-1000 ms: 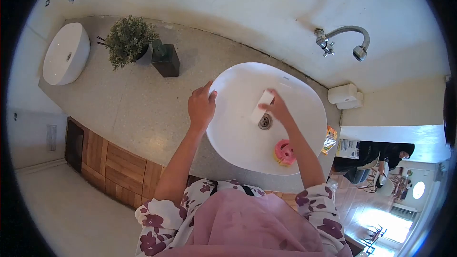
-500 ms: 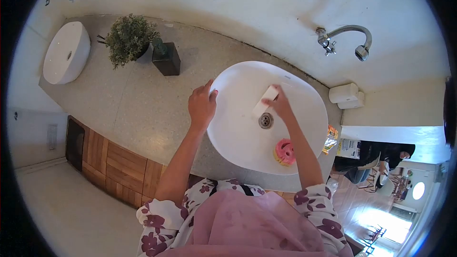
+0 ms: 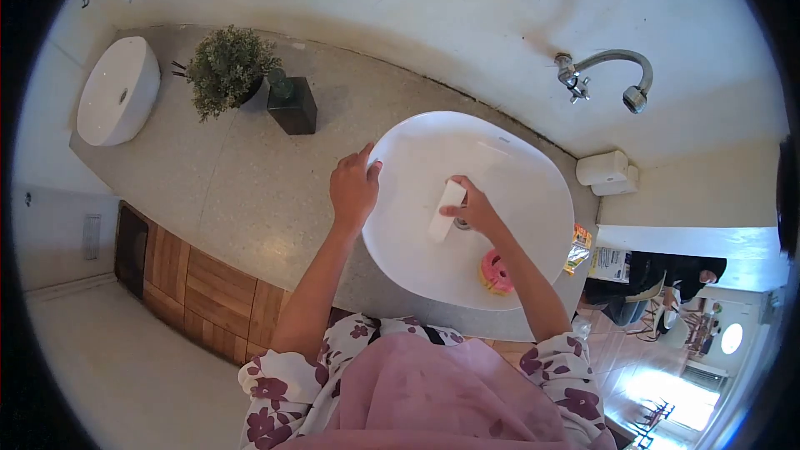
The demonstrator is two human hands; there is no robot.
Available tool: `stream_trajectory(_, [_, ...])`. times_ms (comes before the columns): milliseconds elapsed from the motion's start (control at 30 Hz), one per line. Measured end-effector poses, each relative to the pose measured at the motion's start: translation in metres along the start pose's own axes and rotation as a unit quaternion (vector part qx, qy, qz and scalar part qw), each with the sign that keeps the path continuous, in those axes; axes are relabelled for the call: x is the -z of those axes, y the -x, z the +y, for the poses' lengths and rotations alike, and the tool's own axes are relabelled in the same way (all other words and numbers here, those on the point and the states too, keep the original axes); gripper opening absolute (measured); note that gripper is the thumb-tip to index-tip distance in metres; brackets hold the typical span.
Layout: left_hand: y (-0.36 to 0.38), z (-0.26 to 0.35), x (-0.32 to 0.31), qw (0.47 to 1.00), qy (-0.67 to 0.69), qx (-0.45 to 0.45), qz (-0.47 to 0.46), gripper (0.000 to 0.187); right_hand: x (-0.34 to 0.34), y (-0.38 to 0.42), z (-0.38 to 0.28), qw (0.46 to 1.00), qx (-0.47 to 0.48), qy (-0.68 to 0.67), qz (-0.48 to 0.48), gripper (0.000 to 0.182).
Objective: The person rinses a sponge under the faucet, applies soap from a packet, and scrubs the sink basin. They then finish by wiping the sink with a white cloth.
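Note:
Inside the oval white basin (image 3: 400, 242), my right hand (image 3: 479, 208) grips a white rectangular block (image 3: 447, 210), its fingers and thumb closed around the sides. The block rests against the basin's inner surface, beside the drain, which the hand partly covers. My left hand (image 3: 355, 190) holds the basin's left rim, thumb on the inside edge. A pink and yellow ring-shaped thing (image 3: 496, 272) lies low in the basin, partly behind my right forearm.
A chrome tap (image 3: 612, 67) juts from the wall. On the counter (image 3: 242, 217) stand a potted plant (image 3: 227, 73), a dark square bottle (image 3: 292, 107) and another basin (image 3: 119, 92). Colourful packets (image 3: 577, 248) lie right of the basin. A person (image 3: 696, 273) sits at far right.
My right hand has moved down and left in the basin with the white block, now covering part of the drain. My left hand has stayed at the rim.

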State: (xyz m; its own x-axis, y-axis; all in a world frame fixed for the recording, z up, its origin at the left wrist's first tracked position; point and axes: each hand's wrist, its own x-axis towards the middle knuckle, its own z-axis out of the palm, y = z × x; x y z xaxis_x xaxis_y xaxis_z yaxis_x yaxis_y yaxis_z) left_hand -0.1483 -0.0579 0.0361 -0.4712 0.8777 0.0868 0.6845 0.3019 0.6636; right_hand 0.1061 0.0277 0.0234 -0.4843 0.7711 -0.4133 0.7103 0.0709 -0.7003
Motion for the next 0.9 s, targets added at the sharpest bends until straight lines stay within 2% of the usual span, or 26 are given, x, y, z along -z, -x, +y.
stream_trajectory(67, [0.001, -0.003, -0.002, 1.000, 0.002, -0.007, 0.005, 0.038, 0.001, -0.022, 0.041, 0.991, 0.051, -0.101, 0.067, 0.071])
stream_trajectory(100, [0.001, -0.005, -0.004, 1.000, 0.004, -0.013, 0.011, 0.038, 0.019, -0.018, 0.017, 0.974, -0.012, -0.217, 0.059, 0.067])
stream_trajectory(133, [0.001, -0.005, -0.004, 1.000, 0.003, -0.013, 0.009, 0.038, 0.027, -0.016, 0.005, 0.974, -0.014, -0.219, 0.059, 0.067])
stream_trajectory(200, [0.002, -0.004, -0.003, 1.000, 0.004, -0.022, 0.020, 0.039, 0.036, -0.015, -0.007, 0.975, -0.007, -0.165, 0.149, 0.065])
stream_trajectory(233, [0.001, -0.005, -0.005, 1.000, 0.005, -0.023, 0.020, 0.039, 0.026, -0.019, 0.002, 0.982, 0.043, -0.082, 0.167, 0.068])
stream_trajectory(267, [0.001, -0.006, -0.007, 0.999, -0.001, -0.023, 0.023, 0.039, 0.016, -0.014, 0.013, 0.981, 0.044, -0.081, 0.168, 0.068])
stream_trajectory(333, [0.000, -0.004, -0.005, 0.999, -0.006, -0.024, 0.027, 0.039, -0.008, 0.003, 0.002, 0.998, 0.063, -0.011, 0.025, 0.073])
stream_trajectory(400, [0.001, 0.000, 0.001, 1.000, 0.005, -0.006, 0.003, 0.039, 0.002, -0.003, 0.007, 0.999, 0.029, -0.016, -0.010, 0.077])
stream_trajectory(467, [0.000, -0.001, -0.001, 1.000, 0.004, -0.013, 0.006, 0.039, 0.014, -0.030, 0.043, 0.990, 0.019, -0.118, 0.071, 0.077])
stream_trajectory(500, [0.001, -0.002, -0.001, 1.000, 0.003, -0.018, 0.010, 0.039, 0.026, -0.033, 0.040, 0.985, -0.001, -0.133, 0.112, 0.074])
stream_trajectory(533, [0.002, -0.003, -0.001, 1.000, 0.002, -0.017, 0.008, 0.039, 0.023, -0.034, 0.043, 0.985, -0.002, -0.135, 0.111, 0.074])
stream_trajectory(600, [0.002, -0.001, -0.002, 0.999, -0.012, -0.024, 0.023, 0.039, 0.018, -0.035, 0.043, 0.974, 0.094, -0.096, 0.185, 0.071])
stream_trajectory(633, [0.001, -0.002, -0.002, 0.999, -0.010, -0.025, 0.025, 0.039, 0.015, -0.013, 0.011, 0.990, 0.015, -0.080, 0.114, 0.069])
stream_trajectory(667, [0.001, -0.004, -0.004, 0.999, -0.004, -0.027, 0.022, 0.039, 0.002, -0.004, 0.011, 0.990, 0.016, -0.079, 0.116, 0.069])
stream_trajectory(733, [-0.002, -0.003, -0.002, 0.999, 0.001, -0.028, 0.022, 0.039, -0.010, 0.006, 0.000, 0.993, 0.100, -0.060, 0.022, 0.069])
stream_trajectory(767, [-0.001, -0.003, -0.002, 0.999, 0.003, -0.025, 0.020, 0.039, 0.001, 0.007, -0.002, 0.998, 0.056, 0.027, 0.030, 0.068])
stream_trajectory(800, [0.001, -0.003, -0.002, 1.000, 0.003, -0.024, 0.015, 0.039, 0.007, -0.005, 0.011, 0.998, 0.053, 0.025, 0.031, 0.068])
stream_trajectory(867, [0.001, -0.004, -0.004, 0.999, -0.002, -0.028, 0.020, 0.039, 0.018, -0.034, 0.048, 0.983, 0.009, -0.121, 0.136, 0.069])
stream_trajectory(900, [0.001, -0.005, -0.005, 0.999, -0.006, -0.030, 0.027, 0.039, 0.032, -0.025, 0.023, 0.977, 0.012, -0.132, 0.168, 0.072])
